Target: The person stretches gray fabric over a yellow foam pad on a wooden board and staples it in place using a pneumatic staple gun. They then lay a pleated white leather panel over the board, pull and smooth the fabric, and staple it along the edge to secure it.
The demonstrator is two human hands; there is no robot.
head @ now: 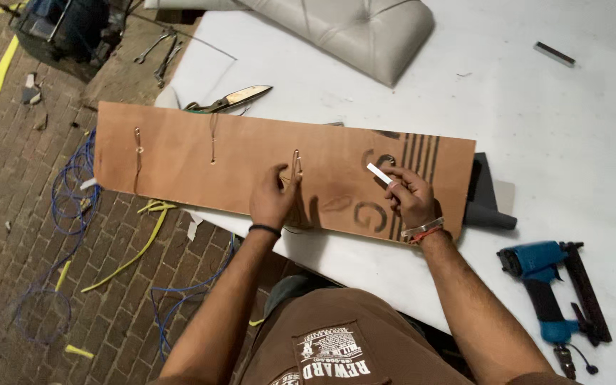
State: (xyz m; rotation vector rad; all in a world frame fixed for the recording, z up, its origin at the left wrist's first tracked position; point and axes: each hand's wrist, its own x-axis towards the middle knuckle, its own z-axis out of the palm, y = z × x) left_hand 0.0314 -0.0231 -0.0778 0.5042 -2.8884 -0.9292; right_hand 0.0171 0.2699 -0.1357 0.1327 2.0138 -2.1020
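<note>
A long brown plywood board (194,153) lies across the white table's near-left corner, overhanging the brick floor. Thin cords (138,146) run out of holes along it. My left hand (274,199) rests on the board's middle and pinches a cord loop (296,165) that stands up from a hole. Further right on the board, my right hand (409,194) holds a small white strip (378,173) between its fingertips, next to black painted stripes and letters.
A blue pneumatic stapler (552,289) lies on the white table (572,157) at the lower right. Scissors (233,98) lie behind the board, a tufted grey cushion (354,28) at the back. A dark grey piece (485,203) sits under the board's right end. Blue wire (73,185) and yellow scraps litter the floor.
</note>
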